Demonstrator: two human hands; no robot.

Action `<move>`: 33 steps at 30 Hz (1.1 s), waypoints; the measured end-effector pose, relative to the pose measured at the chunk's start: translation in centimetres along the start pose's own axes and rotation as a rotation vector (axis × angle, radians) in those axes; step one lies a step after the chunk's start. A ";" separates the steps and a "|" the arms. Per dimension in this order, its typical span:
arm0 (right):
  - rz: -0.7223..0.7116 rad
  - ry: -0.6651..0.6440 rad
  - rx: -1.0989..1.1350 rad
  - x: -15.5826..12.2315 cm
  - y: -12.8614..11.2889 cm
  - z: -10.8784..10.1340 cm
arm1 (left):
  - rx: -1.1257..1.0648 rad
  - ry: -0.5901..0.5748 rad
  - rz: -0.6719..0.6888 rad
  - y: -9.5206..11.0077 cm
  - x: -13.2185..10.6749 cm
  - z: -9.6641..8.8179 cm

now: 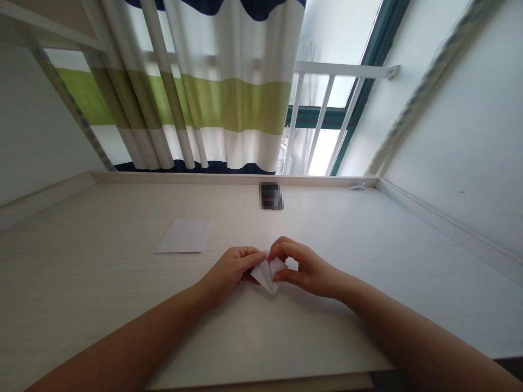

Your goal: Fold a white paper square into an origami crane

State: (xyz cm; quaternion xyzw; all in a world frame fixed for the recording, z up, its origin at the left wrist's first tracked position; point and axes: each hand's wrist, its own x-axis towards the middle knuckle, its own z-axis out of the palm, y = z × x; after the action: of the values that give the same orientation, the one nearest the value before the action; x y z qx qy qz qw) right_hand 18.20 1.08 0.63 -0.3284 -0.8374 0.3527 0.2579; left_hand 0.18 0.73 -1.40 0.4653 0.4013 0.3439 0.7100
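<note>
Left hand (pixel 229 272), with a gold ring (pixel 245 250) on one finger, grips the left side of a small folded white paper (pixel 265 276), its thumb lying along the upper edge and the other fingers partly hidden behind; the folded paper sits between the two hands near the front of the pale table (pixel 102 316), creases fanning up from a point turned toward the person, though whether that point touches the table I cannot tell; the right hand (pixel 310 273) pinches the paper's right side between thumb and curled fingers.

Around them, from the left: a plain wall (pixel 36 120) runs along that side; a flat sheet of white paper (pixel 184 236) lies on the table beyond the left hand, well apart from it; a curtain (pixel 237 103) with white, green and navy bands hangs past the far edge; a dark object (pixel 270 196), blurred into blocks, rests near that edge; to its right a white railing (pixel 339 69) stands before a green-framed window (pixel 327 117); a small white scrap (pixel 358 187) lies close to the far right corner, beside the right wall (pixel 469 163).
</note>
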 end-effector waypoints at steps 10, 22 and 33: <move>-0.008 -0.069 -0.133 0.0 0.2 0.1 | 0.070 0.077 -0.047 -0.1 0.1 0.0; -0.287 -0.023 -0.555 -0.5 -0.5 -1.0 | 0.026 0.051 -0.033 0.8 -0.2 -0.5; -0.469 -0.113 -0.911 -0.5 -1.6 -0.9 | -0.044 0.081 -0.098 1.1 -0.3 -0.3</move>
State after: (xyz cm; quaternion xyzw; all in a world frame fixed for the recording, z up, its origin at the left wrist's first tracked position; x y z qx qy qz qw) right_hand 18.54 0.29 2.29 -0.1914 -0.9698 -0.0977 0.1151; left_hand -0.34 0.97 -0.37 0.4150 0.4445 0.3361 0.7191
